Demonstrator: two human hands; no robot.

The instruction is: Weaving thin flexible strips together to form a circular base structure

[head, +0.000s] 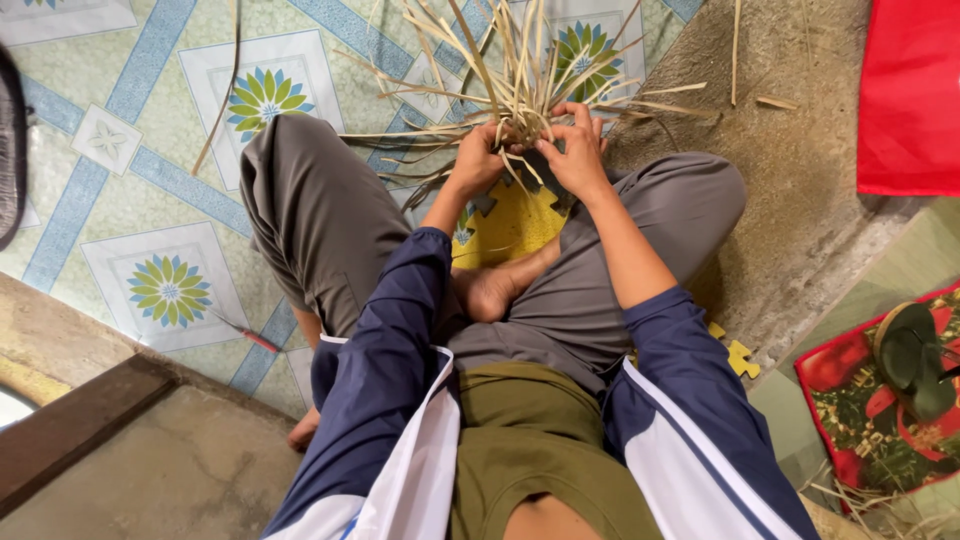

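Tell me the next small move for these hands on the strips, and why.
Probably draw one loose strip snug into the woven center. Both the left hand and right hand pinch the knot of the bamboo strips, whose free ends fan out loose and unwoven above the yellow mat.

A bundle of pale, dry straw-coloured weaving strips [520, 90] is gathered at one crossing point above the patterned floor mat, its long flat ends fanned outward and upward in all directions.
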